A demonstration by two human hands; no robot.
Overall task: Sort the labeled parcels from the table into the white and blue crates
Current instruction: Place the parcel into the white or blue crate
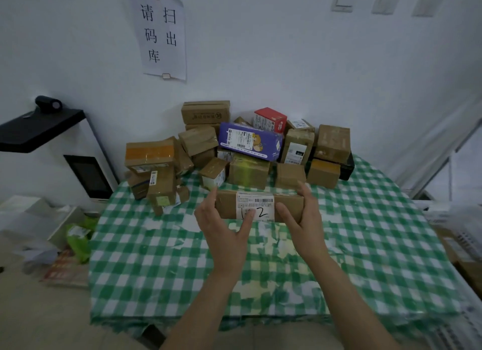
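Left grip point(224, 227) and right grip point(303, 214) clasp parcel point(287, 204) ends near table point(365, 245) middle, label point(260, 206) up — label-reading step, likely; next — carry to matching crate.

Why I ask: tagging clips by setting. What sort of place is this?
Likely a parcel pickup point: cardboard parcels piled on the checked table, a barcode label on the held parcel, a wall notice about scanning out.

We hold a long brown parcel point(285, 197) level, just in front of the heap of parcels point(242, 167). Its white label point(257, 204) faces us with a barcode and a handwritten 2. The heap is mostly brown cartons, with a purple parcel point(250, 140) on top.
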